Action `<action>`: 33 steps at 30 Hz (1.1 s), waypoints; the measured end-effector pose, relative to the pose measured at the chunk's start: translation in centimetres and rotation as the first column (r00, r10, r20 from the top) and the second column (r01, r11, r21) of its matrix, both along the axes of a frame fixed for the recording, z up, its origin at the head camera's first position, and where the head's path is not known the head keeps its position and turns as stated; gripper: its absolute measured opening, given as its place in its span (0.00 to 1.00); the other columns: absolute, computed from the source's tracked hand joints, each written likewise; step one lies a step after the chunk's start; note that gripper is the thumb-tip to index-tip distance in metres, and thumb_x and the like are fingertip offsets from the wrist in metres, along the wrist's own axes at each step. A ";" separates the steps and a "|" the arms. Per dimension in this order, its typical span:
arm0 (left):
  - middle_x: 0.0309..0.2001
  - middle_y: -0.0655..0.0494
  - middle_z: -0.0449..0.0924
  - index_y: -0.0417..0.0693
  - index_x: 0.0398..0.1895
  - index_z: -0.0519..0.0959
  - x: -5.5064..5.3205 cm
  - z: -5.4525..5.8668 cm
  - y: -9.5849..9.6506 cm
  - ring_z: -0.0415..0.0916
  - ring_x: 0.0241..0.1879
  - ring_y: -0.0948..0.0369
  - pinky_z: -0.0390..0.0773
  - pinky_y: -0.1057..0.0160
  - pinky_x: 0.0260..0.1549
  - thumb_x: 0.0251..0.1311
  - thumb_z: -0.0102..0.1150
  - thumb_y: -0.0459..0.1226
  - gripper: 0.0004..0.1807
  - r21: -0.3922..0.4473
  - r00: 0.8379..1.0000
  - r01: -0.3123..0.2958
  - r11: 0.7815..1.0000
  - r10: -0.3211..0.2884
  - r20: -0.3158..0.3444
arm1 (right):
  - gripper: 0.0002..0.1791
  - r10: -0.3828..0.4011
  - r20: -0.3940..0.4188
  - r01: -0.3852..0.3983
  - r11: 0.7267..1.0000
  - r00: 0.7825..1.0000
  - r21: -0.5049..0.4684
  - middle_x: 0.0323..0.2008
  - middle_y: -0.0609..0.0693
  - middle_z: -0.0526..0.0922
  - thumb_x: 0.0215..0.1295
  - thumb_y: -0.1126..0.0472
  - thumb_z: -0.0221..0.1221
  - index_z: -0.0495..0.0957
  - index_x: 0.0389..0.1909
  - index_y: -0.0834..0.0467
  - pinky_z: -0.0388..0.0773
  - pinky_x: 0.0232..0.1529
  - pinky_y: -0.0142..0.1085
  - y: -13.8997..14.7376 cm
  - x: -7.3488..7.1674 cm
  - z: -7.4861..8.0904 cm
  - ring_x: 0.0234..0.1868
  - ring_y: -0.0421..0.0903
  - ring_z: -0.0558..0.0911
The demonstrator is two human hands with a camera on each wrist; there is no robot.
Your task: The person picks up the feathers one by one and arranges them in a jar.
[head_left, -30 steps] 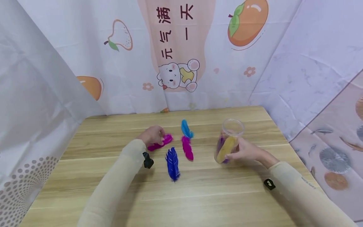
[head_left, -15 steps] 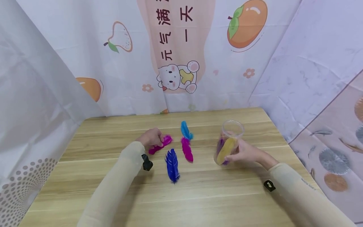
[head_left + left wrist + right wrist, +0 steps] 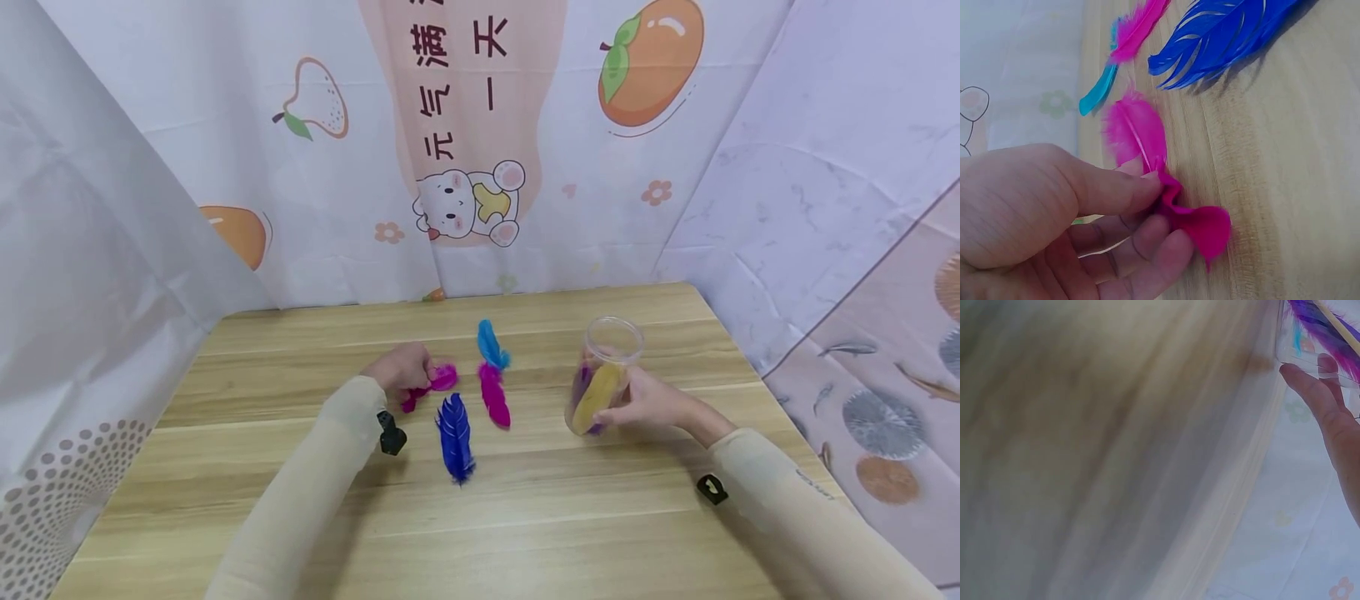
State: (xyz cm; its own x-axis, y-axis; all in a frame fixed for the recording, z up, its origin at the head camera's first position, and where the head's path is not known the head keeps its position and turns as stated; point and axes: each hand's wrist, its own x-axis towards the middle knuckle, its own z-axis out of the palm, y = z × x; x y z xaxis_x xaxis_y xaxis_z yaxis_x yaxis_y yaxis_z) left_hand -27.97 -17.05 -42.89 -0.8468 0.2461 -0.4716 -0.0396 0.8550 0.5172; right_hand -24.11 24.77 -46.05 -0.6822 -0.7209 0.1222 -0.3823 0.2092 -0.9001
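Between thumb and fingers, my left hand [image 3: 405, 367] pinches a bright pink feather [image 3: 1200, 225] whose lower part is bent and crumpled, as the left wrist view shows. My right hand [image 3: 656, 406] grips a clear plastic cup [image 3: 615, 329], which stands tilted a little on the table at the right. Inside the cup are a yellow feather [image 3: 598, 398] and purple feathers [image 3: 581, 383]. A dark blue feather [image 3: 455, 437] lies right of the left hand, nearer me. Farther back, a second pink feather [image 3: 494, 396] touches a light blue feather [image 3: 489, 343].
The wooden table [image 3: 525, 533] ends at a printed white curtain [image 3: 330, 225] behind it. More cloth hangs at the left and right sides. Black wrist pieces show at both sleeves [image 3: 300, 483].
The pink feather under my left hand has gone from lying flat to being pinched and bent, its near end drawn in toward the fingers. My right hand and the cup stay put.
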 end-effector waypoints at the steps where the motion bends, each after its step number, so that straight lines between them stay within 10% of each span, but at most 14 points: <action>1: 0.26 0.53 0.74 0.38 0.35 0.81 0.0 0.0 0.1 0.71 0.24 0.60 0.77 0.64 0.24 0.65 0.55 0.23 0.06 -0.011 1.000 0.007 1.000 -0.007 0.006 | 0.36 0.001 -0.002 -0.001 1.000 1.000 0.000 0.51 0.57 0.82 0.61 0.70 0.69 0.64 0.68 0.61 0.81 0.51 0.41 0.0 0.0 0.0 0.51 0.53 0.83; 10: 0.23 0.57 0.64 0.47 0.22 0.70 -0.2 0.1 0.1 0.62 0.22 0.62 0.61 0.66 0.23 0.58 0.50 0.23 0.12 -0.099 0.991 0.124 0.987 -0.127 -0.030 | 0.38 -0.017 -0.011 0.017 1.000 1.000 0.022 0.51 0.56 0.83 0.59 0.69 0.71 0.64 0.68 0.68 0.79 0.53 0.38 0.1 0.0 0.1 0.51 0.50 0.82; 19: 0.47 0.46 0.78 0.38 0.50 0.80 0.0 -0.1 -0.5 0.74 0.38 0.55 0.76 0.62 0.37 0.66 0.56 0.28 0.11 -0.081 0.993 0.098 0.992 -0.102 -0.054 | 0.38 -0.019 -0.019 0.020 0.999 1.000 0.025 0.48 0.56 0.84 0.58 0.69 0.71 0.64 0.67 0.70 0.80 0.52 0.37 0.1 0.0 0.1 0.49 0.49 0.83; 33: 0.57 0.43 0.76 0.35 0.56 0.78 -0.1 0.5 -0.2 0.72 0.47 0.54 0.77 0.60 0.43 0.70 0.52 0.28 0.14 -0.037 0.993 0.118 0.992 -0.118 -0.003 | 0.41 -0.044 -0.003 0.044 0.999 0.999 0.032 0.52 0.56 0.82 0.57 0.67 0.72 0.62 0.69 0.70 0.78 0.54 0.36 0.1 0.2 0.2 0.52 0.50 0.82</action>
State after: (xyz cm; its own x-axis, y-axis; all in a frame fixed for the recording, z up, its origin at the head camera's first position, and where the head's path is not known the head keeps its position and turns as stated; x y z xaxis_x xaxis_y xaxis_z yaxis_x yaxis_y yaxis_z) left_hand -28.08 -17.25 -42.37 -0.8151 0.3273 -0.4780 0.0655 0.8719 0.4853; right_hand -23.93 24.84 -45.81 -0.7129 -0.6940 0.1008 -0.3741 0.2548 -0.8917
